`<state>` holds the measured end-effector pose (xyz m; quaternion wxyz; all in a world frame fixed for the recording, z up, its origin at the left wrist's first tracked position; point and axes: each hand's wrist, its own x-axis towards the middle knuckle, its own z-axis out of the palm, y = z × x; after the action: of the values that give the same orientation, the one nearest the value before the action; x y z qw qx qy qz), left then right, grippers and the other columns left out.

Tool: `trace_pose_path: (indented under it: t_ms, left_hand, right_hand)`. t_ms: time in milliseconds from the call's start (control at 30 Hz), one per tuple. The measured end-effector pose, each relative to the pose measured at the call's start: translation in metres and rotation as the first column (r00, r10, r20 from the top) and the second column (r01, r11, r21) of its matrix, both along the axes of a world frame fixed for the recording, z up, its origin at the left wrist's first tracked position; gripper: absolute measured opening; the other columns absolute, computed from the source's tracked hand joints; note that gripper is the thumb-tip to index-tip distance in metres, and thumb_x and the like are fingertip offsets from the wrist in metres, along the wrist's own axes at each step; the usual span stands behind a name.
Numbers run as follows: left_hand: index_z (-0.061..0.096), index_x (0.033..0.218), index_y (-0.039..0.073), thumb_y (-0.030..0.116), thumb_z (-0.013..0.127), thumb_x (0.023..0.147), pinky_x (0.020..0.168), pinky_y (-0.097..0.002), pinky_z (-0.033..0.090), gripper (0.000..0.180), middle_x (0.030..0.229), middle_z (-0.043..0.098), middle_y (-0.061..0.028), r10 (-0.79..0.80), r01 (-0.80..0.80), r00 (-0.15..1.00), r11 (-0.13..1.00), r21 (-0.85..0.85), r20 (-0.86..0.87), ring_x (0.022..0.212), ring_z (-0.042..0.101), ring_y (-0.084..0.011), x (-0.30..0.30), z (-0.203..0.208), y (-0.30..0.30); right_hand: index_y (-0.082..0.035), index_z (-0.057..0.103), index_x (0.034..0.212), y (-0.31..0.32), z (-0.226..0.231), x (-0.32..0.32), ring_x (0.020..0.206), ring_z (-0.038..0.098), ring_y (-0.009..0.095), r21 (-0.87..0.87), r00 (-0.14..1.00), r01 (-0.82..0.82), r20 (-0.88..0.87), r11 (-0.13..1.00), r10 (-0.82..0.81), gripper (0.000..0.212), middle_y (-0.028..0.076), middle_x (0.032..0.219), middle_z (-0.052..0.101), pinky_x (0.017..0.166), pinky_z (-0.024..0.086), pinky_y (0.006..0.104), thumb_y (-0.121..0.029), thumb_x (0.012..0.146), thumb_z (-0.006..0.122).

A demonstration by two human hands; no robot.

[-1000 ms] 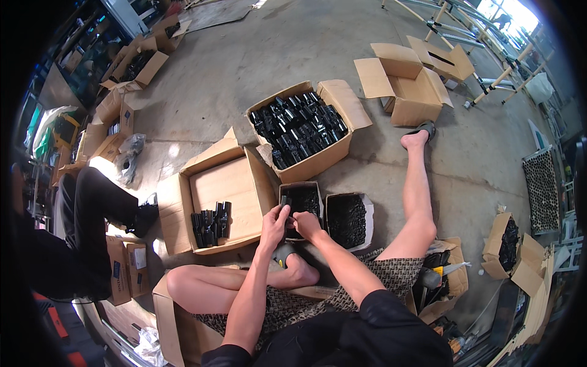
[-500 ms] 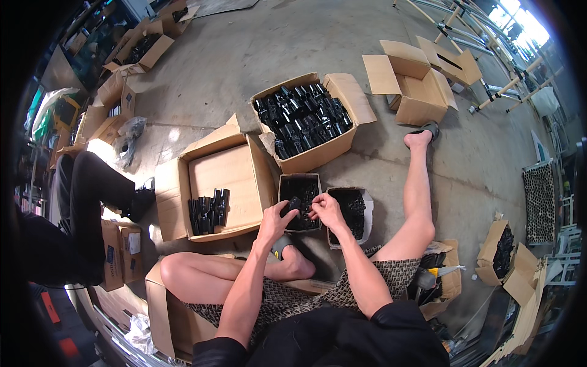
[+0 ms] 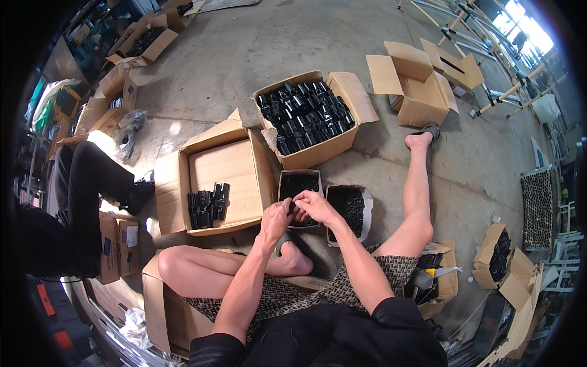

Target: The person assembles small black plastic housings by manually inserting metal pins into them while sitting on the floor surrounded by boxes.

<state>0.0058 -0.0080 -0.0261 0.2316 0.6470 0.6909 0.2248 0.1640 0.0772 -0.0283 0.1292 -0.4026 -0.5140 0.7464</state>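
My left hand (image 3: 276, 219) is closed around a small black part (image 3: 290, 208), mostly hidden by the fingers. Against it, my right hand (image 3: 313, 207) pinches with fingertips together; whatever lies between them is too small to make out. Both hands meet over the near edge of a small carton (image 3: 299, 173) of tiny black pieces. Just right of it stands a second small carton (image 3: 368, 214), filled with black bits (image 3: 348, 207). To the left, a large open box (image 3: 223, 153) holds several glossy black tubular parts (image 3: 208, 205).
Beyond the small cartons stands a box (image 3: 318, 160) packed with black tubular parts. An open carton (image 3: 422, 92) sits at the far right, near a pipe frame (image 3: 489, 67). Another person's dark-clothed leg (image 3: 92, 189) is at the left. More boxes (image 3: 489, 263) stand around me.
My right hand has moved left, bringing its fingertips up against the black part in my left hand. The boxes stay where they were.
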Motion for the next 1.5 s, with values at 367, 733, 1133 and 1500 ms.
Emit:
trace_pose_path:
  t_ms: [367, 733, 1133, 1500]
  left_hand:
    - [0.056, 0.123, -0.001, 0.024, 0.080, 0.081, 0.081, -0.0443, 0.054, 0.055, 0.103, 0.070, -0.0265, 0.238, -0.223, 0.927, 0.971, -0.084, 0.289, 0.095, 0.069, -0.0399, 0.001, 0.008, 0.001]
    - [0.057, 0.127, -0.004, 0.023, 0.076, 0.084, 0.088, -0.0397, 0.053, 0.054, 0.109, 0.070, -0.0256, 0.078, -0.014, 0.906, 0.988, -0.155, 0.417, 0.102, 0.069, -0.0339, 0.003, 0.042, 0.007]
    - [0.035, 0.148, -0.001, 0.013, 0.054, 0.091, 0.094, -0.0431, 0.049, 0.062, 0.111, 0.064, -0.0342, -0.108, 0.184, 0.934, 0.962, -0.200, 0.341, 0.108, 0.063, -0.0447, -0.010, 0.029, -0.007]
    - [0.058, 0.126, -0.004, 0.007, 0.052, 0.090, 0.079, -0.0457, 0.052, 0.038, 0.102, 0.066, -0.0306, 0.085, -0.066, 0.980, 0.992, -0.109, 0.182, 0.093, 0.065, -0.0440, 0.006, 0.025, -0.001]
  right_hand:
    - [0.002, 0.062, 0.112, -0.001, -0.004, 0.007, 0.060, 0.064, 0.012, 0.314, 0.912, 0.321, 0.154, 0.894, -0.381, 0.033, 0.011, 0.082, 0.072, 0.050, 0.051, 0.0275, -0.021, 0.090, 0.071]
    - [-0.013, 0.057, 0.124, -0.032, -0.043, 0.015, 0.096, 0.068, 0.020, -0.532, 0.825, 0.239, -0.330, 0.812, -0.459, 0.031, 0.003, 0.108, 0.066, 0.087, 0.057, 0.0398, -0.026, 0.096, 0.065]
    - [-0.015, 0.056, 0.122, -0.041, -0.051, 0.016, 0.086, 0.068, 0.016, -0.555, 0.808, 0.273, -0.312, 0.786, -0.501, 0.034, -0.001, 0.106, 0.065, 0.070, 0.057, 0.0312, -0.029, 0.093, 0.070]
    - [-0.011, 0.062, 0.121, -0.035, -0.038, 0.019, 0.088, 0.068, 0.015, -0.429, 0.818, 0.303, -0.341, 0.851, -0.463, 0.033, 0.000, 0.108, 0.065, 0.071, 0.058, 0.0288, -0.026, 0.093, 0.070]
